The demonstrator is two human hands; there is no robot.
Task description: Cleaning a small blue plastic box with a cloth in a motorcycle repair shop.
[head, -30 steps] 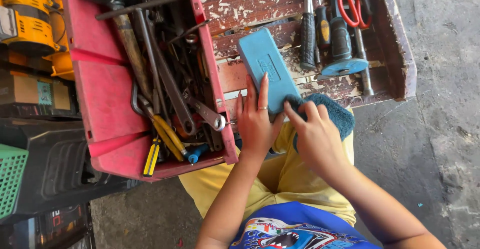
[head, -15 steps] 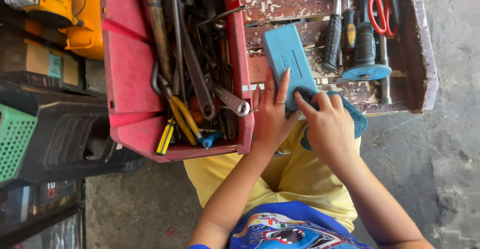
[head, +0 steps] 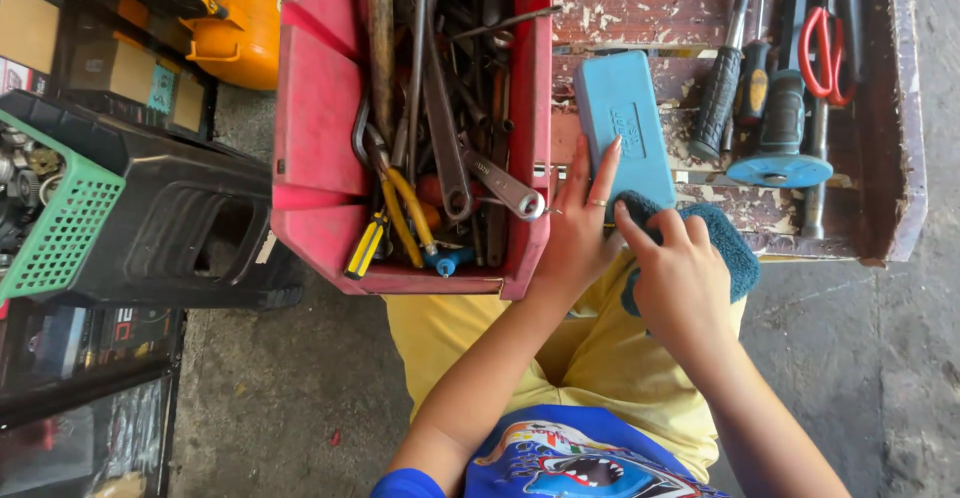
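A: What is being handled?

B: A flat blue plastic case (head: 623,128) is laid on the worn wooden tray (head: 890,158), at about twelve o'clock from the hands. Its near end is touched by both hands.

A: How is the left hand (head: 575,233) placed?

B: It is laid flat against the case's near left edge, fingers stretched out and slightly spread, nothing being pinched. A ring is seen on one finger.

A: And the right hand (head: 680,278)?

B: A dark blue cloth (head: 728,248) is pressed under it against the case's near end. The fingers are curled down over the cloth and kept close together.

A: What is found around them?

B: At nine o'clock from the case, just beside it, a red bin (head: 310,138) is filled with wrenches and yellow-handled pliers (head: 400,218). At three o'clock, black-handled screwdrivers (head: 722,88) and red-handled scissors (head: 822,38) are laid in the tray, with a blue round disc (head: 780,170) among them. Further towards nine o'clock, a black crate (head: 170,228) and a green basket (head: 60,223) are seen, and a yellow machine (head: 230,18) at ten o'clock.
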